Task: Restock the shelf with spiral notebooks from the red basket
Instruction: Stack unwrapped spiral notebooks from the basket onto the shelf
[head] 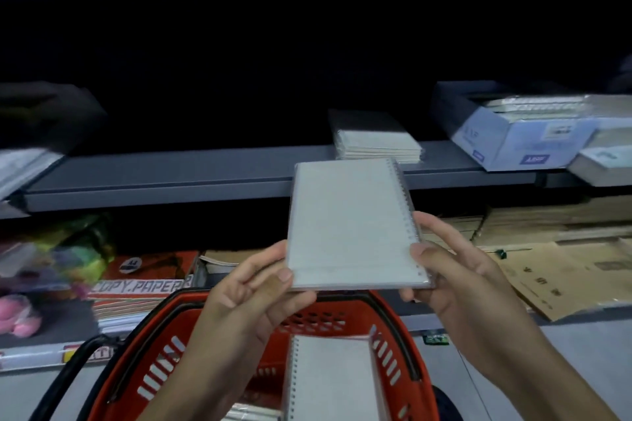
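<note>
Inside red basket — spiral notebooks | hands hold one notebook

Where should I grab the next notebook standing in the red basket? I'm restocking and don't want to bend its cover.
Take the standing notebook by its top edge, reaching down from above. It stands upright against the red basket wall with that edge free and its spiral on the left. Pinch near the spiral, probably the stiffest part, thumb on one face and fingers on the other.
</note>
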A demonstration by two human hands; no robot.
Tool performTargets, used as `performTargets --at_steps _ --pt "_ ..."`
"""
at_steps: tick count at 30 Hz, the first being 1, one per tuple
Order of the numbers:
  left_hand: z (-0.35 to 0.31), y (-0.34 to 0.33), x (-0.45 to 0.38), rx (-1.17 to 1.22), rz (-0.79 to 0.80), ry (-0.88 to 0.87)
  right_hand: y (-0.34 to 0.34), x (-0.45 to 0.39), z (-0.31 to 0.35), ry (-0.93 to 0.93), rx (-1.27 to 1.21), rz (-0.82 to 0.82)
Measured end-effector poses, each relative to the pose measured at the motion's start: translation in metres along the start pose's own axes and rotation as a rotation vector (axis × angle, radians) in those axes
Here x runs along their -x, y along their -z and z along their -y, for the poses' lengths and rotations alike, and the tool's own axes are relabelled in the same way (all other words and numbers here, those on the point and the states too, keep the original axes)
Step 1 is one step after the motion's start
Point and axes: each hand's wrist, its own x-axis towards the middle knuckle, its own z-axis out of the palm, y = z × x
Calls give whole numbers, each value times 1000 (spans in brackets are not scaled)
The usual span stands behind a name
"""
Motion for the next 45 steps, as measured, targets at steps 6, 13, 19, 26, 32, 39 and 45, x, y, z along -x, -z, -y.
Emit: performTargets --at_steps 6,13,19,26,32,39,45 --pt "12 -10 -13 58 -24 12 17 -4 3 17 25 -94" --pt "-11 -57 -70 -124 -17 -84 33 -66 33 31 21 -198" --pt "-25 -91 -135 -131 -73 -75 39 -144 65 66 96 -190" --pt "-18 -90 -165 -344 -187 -123 46 -168 53 47 294 -223" --pt "0 -85 -163 -700 -267 -365 53 -152 41 168 561 -332" --pt "-1 -92 -210 -858 -343 -420 53 -199 42 256 590 -409" --pt "2 -92 -227 -820 -353 -381 54 -221 36 250 552 -394"
